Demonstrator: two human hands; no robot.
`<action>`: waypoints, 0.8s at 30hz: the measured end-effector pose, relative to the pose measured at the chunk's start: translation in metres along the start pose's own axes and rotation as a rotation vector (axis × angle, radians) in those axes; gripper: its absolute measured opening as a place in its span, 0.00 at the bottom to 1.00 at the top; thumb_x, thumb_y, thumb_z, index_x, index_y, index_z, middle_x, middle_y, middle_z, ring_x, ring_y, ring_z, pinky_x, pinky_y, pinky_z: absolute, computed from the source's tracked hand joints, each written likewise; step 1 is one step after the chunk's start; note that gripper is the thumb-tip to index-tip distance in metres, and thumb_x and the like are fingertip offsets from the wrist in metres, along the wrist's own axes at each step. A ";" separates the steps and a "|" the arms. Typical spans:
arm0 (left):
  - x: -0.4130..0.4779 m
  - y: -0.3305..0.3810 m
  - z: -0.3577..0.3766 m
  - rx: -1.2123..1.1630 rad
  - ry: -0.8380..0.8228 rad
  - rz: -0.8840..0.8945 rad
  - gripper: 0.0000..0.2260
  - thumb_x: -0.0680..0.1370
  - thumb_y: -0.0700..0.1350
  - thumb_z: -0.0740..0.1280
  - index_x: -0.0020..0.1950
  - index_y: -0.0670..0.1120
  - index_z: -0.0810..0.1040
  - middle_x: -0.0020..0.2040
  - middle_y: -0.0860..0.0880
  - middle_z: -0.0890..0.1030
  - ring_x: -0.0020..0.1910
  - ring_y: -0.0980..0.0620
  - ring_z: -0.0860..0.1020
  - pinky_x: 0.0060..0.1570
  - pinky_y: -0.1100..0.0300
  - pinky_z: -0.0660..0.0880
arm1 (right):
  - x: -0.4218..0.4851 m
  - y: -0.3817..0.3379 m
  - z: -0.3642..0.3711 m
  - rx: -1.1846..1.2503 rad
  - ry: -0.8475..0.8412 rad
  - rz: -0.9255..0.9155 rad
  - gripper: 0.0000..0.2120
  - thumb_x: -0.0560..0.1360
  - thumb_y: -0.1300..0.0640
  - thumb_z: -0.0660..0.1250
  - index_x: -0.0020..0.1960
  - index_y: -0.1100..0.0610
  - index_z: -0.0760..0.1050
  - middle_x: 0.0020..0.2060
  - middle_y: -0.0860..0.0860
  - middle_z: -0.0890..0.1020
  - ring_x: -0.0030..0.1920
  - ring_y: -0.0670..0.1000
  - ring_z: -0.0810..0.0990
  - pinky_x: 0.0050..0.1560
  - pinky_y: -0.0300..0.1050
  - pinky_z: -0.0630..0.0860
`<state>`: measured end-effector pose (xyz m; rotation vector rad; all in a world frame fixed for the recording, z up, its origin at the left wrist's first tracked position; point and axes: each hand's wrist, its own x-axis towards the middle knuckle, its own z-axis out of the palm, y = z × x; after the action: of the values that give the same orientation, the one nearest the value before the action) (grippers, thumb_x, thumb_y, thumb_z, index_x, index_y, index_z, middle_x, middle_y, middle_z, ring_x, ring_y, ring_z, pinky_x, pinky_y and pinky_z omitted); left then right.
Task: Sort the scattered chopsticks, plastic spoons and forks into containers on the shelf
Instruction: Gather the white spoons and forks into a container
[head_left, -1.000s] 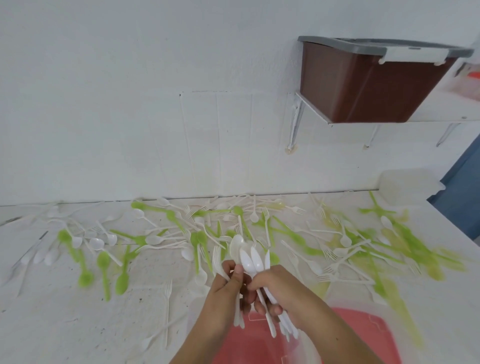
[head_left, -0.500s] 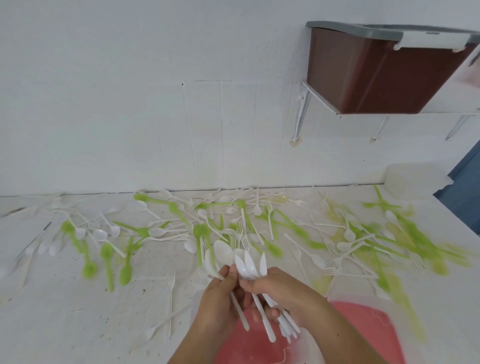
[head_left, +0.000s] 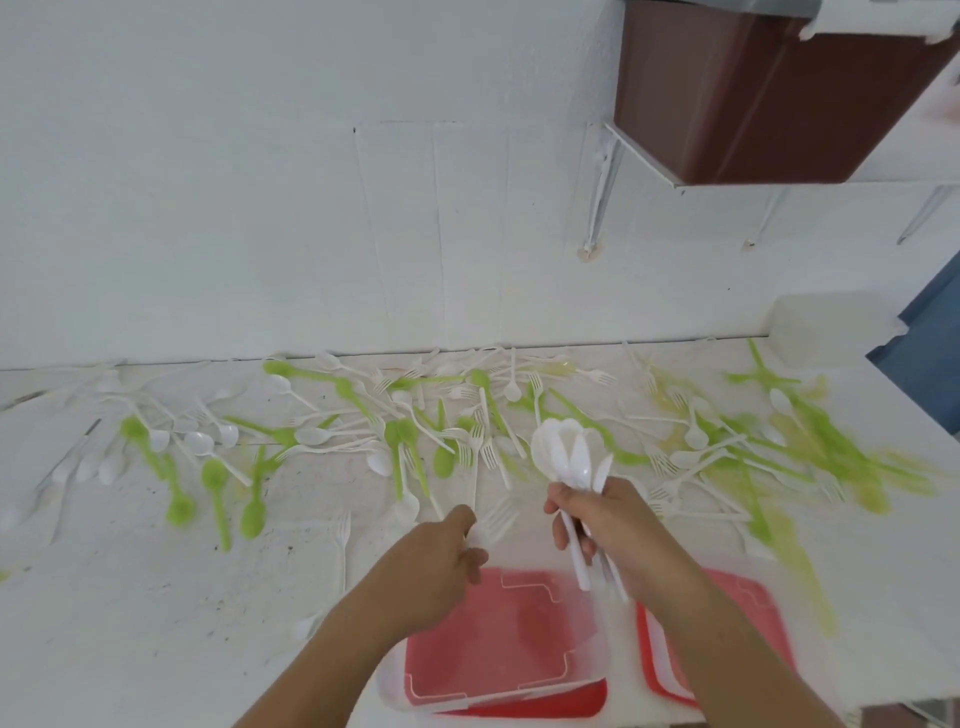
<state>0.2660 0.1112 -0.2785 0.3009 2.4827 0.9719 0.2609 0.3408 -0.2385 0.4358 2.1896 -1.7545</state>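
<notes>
On the white table (head_left: 156, 623), white and green plastic spoons and forks (head_left: 311, 436) are scattered from 9 o'clock across to 3 o'clock. A bundle of white plastic spoons (head_left: 563, 452) is grasped by the right hand (head_left: 623, 530), bowls upward, near the middle. Just at its 9 o'clock, a white plastic fork (head_left: 501, 517) is pinched at the handle by the curled left hand (head_left: 441, 561). Two clear-and-red plastic boxes (head_left: 493, 644) are seen at 6 o'clock. A brown bin with a grey lid (head_left: 753, 104) is set on the white wall shelf (head_left: 924, 150) at 1 o'clock.
</notes>
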 end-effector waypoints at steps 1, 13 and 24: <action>0.002 -0.002 0.002 0.207 -0.027 0.040 0.01 0.84 0.46 0.59 0.53 0.52 0.68 0.44 0.50 0.83 0.41 0.47 0.81 0.41 0.48 0.78 | 0.001 -0.002 -0.006 0.011 0.041 -0.016 0.12 0.82 0.57 0.66 0.46 0.63 0.82 0.31 0.58 0.83 0.24 0.50 0.69 0.31 0.42 0.69; 0.036 0.013 0.071 0.950 -0.103 0.175 0.11 0.84 0.39 0.56 0.65 0.44 0.70 0.56 0.44 0.82 0.54 0.39 0.83 0.42 0.49 0.71 | 0.004 -0.016 -0.024 0.016 0.119 -0.108 0.12 0.81 0.56 0.67 0.44 0.63 0.82 0.30 0.57 0.83 0.26 0.51 0.69 0.32 0.44 0.69; 0.039 0.007 0.086 1.056 -0.077 0.183 0.12 0.84 0.36 0.57 0.66 0.41 0.74 0.58 0.42 0.77 0.56 0.41 0.79 0.45 0.49 0.72 | 0.008 -0.008 -0.014 -0.008 0.048 -0.095 0.12 0.81 0.54 0.67 0.44 0.61 0.82 0.30 0.57 0.83 0.23 0.45 0.72 0.35 0.45 0.70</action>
<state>0.2739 0.1801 -0.3426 0.8648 2.6939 -0.3877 0.2494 0.3535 -0.2316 0.3824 2.2847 -1.8010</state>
